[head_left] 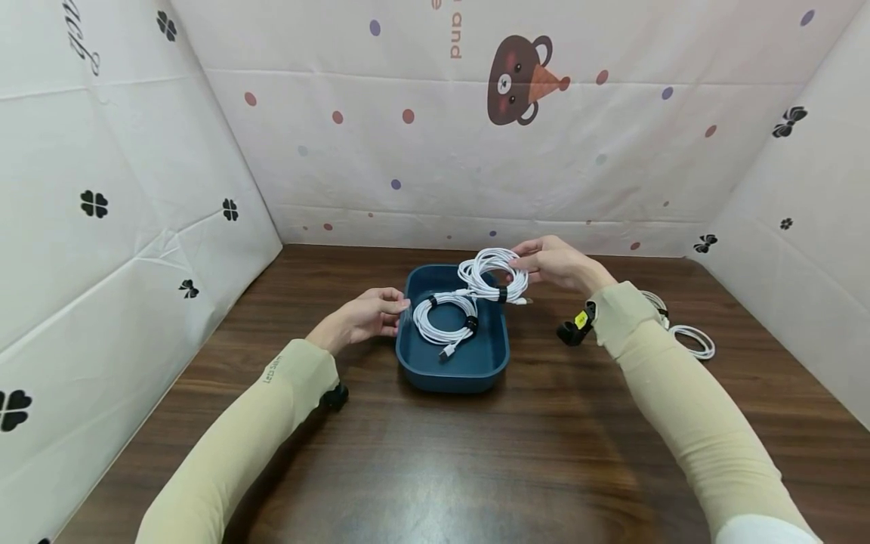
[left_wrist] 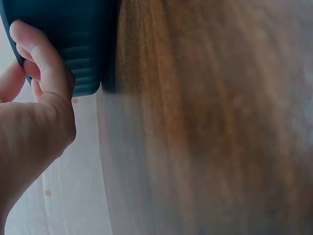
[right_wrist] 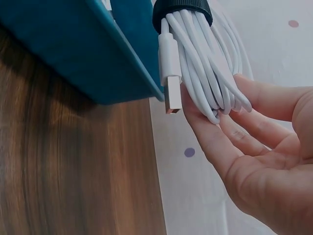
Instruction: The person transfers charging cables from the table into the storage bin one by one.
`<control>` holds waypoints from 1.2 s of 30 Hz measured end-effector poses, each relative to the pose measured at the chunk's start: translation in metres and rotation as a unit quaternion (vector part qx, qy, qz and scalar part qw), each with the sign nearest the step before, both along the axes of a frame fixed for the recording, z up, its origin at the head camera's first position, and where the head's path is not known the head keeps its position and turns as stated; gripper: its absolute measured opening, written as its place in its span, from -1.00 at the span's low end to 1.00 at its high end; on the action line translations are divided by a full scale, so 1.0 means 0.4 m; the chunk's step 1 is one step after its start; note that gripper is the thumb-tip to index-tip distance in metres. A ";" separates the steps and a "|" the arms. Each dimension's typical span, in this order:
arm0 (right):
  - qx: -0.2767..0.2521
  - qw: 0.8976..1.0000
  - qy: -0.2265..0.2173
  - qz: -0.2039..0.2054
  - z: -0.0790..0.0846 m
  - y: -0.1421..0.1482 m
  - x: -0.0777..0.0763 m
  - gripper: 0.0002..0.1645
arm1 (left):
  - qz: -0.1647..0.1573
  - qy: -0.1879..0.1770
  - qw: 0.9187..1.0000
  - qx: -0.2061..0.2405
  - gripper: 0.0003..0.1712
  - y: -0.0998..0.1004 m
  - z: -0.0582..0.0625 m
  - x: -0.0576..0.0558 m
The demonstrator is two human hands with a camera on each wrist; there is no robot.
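Observation:
My right hand (head_left: 553, 262) pinches a coiled white USB cable (head_left: 485, 264) between thumb and fingers, over the back right of a dark blue bin (head_left: 451, 383). A black strap (right_wrist: 183, 10) binds this coil, and its metal USB plug (right_wrist: 172, 95) points down in the right wrist view. Another strapped white cable coil (head_left: 424, 329) lies in the bin, its plug toward the front; the upper coil overlaps it in the head view. My left hand (head_left: 367, 316) holds the bin's left rim, with fingers against the ribbed outer wall (left_wrist: 80, 61).
More coiled white cable (head_left: 696, 344) lies on the wooden table (head_left: 421, 468) at the right, partly hidden behind my right sleeve. Printed white sheets (head_left: 408, 166) wall off the back and both sides. A black wrist device (head_left: 578, 325) hangs under my right wrist.

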State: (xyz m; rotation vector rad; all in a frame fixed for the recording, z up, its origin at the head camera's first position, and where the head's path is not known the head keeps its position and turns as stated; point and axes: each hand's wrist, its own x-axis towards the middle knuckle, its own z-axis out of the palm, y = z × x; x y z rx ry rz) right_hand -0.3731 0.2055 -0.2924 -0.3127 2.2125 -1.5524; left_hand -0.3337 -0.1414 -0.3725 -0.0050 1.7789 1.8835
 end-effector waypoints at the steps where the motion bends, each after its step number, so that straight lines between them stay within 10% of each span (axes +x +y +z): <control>1: 0.003 1.000 0.002 -0.004 0.000 -0.005 -0.001 -0.50 | 0.000 0.000 1.000 0.000 -0.90 0.000 0.000 0.000; 36: 0.032 0.998 0.051 -0.025 -0.036 -0.139 -0.005 -0.50 | -0.006 0.007 1.000 0.012 -0.93 0.004 0.003 0.003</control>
